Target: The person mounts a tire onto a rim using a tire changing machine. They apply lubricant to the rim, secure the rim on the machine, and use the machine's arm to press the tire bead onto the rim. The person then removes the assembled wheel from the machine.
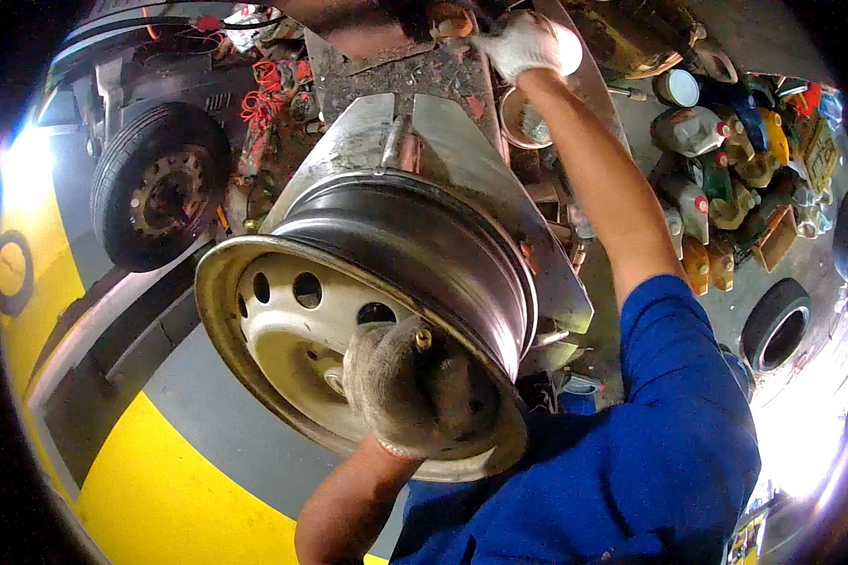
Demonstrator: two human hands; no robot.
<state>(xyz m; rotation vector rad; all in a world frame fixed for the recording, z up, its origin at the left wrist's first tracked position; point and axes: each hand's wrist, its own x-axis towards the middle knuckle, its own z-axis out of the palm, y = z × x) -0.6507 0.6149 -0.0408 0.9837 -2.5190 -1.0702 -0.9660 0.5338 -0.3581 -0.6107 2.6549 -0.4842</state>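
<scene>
A bare steel wheel rim (292, 363), pale on its face with round holes, stands tilted against metal plates (443, 141). My left hand (400, 386), in a soiled grey knit glove, is closed on the rim's face near its holes; most of its fingertips are hidden. A small brass-coloured piece (423, 339), perhaps a valve stem, shows at the upper edge of that glove. Stretched far forward, my right hand (526, 47) wears a white glove, with a finger reaching left. Beside it is a round white thing (567, 49); whether the hand touches it is unclear.
An open tub (526, 121) stands below my right hand. At left, a tyre on a wheel (160, 188) leans by a grey and yellow surface (170, 480). Several bottles and jugs (693, 132) crowd the right, with a loose tyre (775, 325) nearby. Red cable (266, 89) lies at upper left.
</scene>
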